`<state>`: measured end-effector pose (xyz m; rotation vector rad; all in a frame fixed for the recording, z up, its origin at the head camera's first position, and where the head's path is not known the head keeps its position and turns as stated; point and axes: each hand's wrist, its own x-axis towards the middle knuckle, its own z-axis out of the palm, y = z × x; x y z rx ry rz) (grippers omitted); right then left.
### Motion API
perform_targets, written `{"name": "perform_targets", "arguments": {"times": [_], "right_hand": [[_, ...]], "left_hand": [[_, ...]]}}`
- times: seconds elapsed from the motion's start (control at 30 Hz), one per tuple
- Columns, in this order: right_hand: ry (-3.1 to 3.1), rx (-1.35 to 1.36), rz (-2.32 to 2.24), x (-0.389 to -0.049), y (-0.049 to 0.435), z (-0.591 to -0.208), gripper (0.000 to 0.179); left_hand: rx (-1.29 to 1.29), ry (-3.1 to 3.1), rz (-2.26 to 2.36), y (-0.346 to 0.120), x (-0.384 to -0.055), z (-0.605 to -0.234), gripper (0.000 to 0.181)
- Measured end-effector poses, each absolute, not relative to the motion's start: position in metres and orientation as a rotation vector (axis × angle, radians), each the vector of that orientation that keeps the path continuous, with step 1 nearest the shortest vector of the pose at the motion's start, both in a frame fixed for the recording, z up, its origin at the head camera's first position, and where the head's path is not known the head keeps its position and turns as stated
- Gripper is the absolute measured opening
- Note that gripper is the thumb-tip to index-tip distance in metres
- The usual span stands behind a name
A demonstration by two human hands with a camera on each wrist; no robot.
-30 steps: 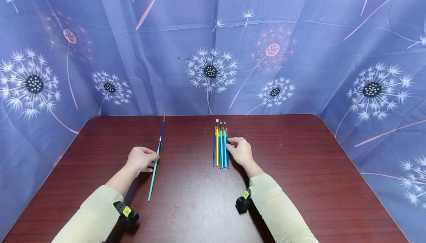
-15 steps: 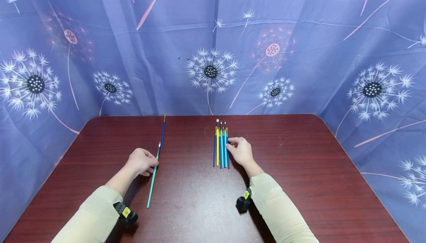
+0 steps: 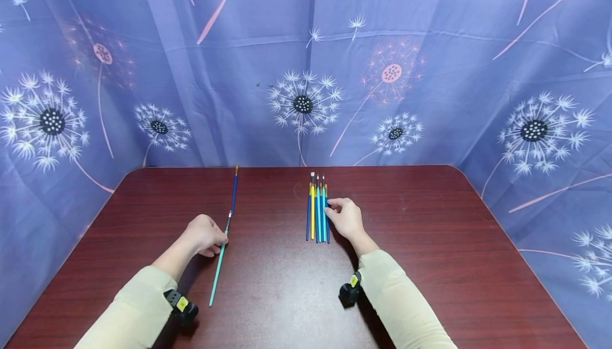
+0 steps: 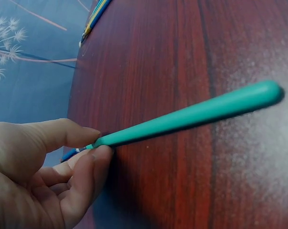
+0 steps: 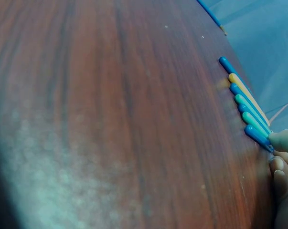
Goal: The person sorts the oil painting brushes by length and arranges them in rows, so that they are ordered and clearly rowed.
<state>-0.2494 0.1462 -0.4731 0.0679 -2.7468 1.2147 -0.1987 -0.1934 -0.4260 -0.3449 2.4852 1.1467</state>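
Note:
My left hand [image 3: 203, 235] pinches a teal-handled paintbrush [image 3: 217, 274] between thumb and fingers, low over the table. In the left wrist view, the rounded end of the teal handle [image 4: 220, 106] points away from the fingers. The white-tipped bristle end meets the lower end of a blue paintbrush [image 3: 234, 192] lying at the back left. At the centre lies a side-by-side row of several paintbrushes, blue, teal and one yellow paintbrush [image 3: 313, 213]. My right hand [image 3: 345, 219] pinches the rightmost blue paintbrush [image 5: 256, 134] of that row; its fingers partly hide it.
The dark red wooden table [image 3: 430, 243] has a back edge close to a blue curtain [image 3: 248, 73] with dandelion prints. The curtain also runs down both sides. Black wrist cameras [image 3: 184, 309] hang from both sleeves.
My left hand has drawn the teal paintbrush toward the front, so its tip now sits at the lower end of the blue one instead of beside it. The right hand has stayed put.

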Motion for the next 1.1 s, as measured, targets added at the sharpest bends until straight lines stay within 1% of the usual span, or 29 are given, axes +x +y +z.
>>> {"name": "perform_targets", "arguments": {"times": [0.57,0.83,1.1], "right_hand": [[-2.759,0.066,1.224,-0.2493,0.1455,-0.4749,0.027],[-2.742,0.079,1.216,-0.2498,0.1464,-0.4759,0.027],[-2.731,0.083,1.202,-0.25,0.1463,-0.4747,0.028]], "left_hand": [[-0.265,2.594,1.127,-0.1921,-0.2003,-0.4188,0.016],[-0.249,2.689,1.119,-0.1932,-0.2036,-0.4185,0.029],[-0.217,2.765,1.129,-0.1939,-0.2084,-0.4193,0.029]]}}
